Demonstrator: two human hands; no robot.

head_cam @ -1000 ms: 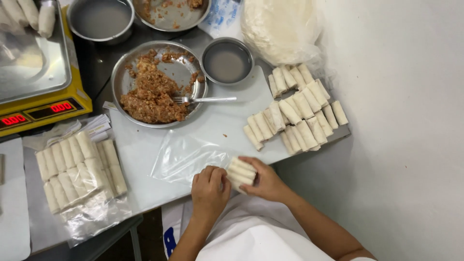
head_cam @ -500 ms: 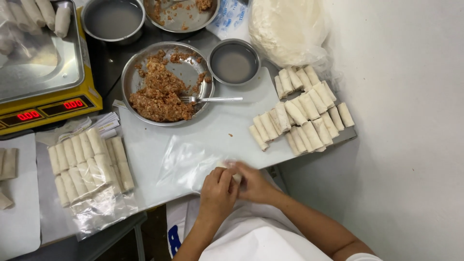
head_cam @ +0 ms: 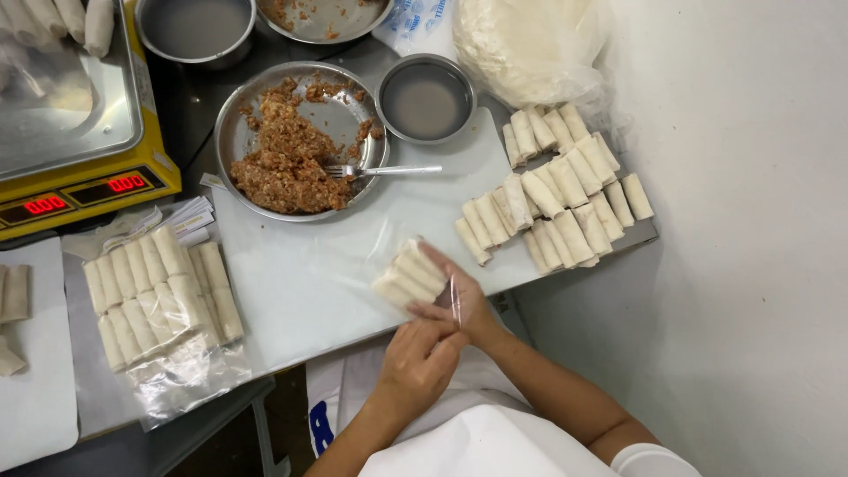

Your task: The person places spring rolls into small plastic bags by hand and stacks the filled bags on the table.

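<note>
- Since half a second ago both hands have come up off the board's near edge; the spring rolls, then hidden between them, now show inside a clear plastic bag (head_cam: 389, 256) lifted over the white cutting board (head_cam: 309, 283)
- Nearest, the left hand (head_cam: 422, 360) is curled shut at the bag's near end, pinching the plastic; the fingers meet those of the other hand
- Just beyond, the right hand (head_cam: 459, 305) is closed on the bag, gripping it under the stack of pale spring rolls (head_cam: 408, 272), which sits tilted, up and to the left of that hand
- Left on the board lies a filled bag of rolls (head_cam: 159, 296); right lies a loose heap of unbagged rolls (head_cam: 556, 199)
- Farther off, a metal plate of brown minced filling (head_cam: 296, 141) holds a fork (head_cam: 380, 170); beside it stands a small bowl of liquid (head_cam: 426, 97)
- Farthest, a yellow scale (head_cam: 79, 190) at left; a bagged stack of round wrappers (head_cam: 530, 44) at right
</note>
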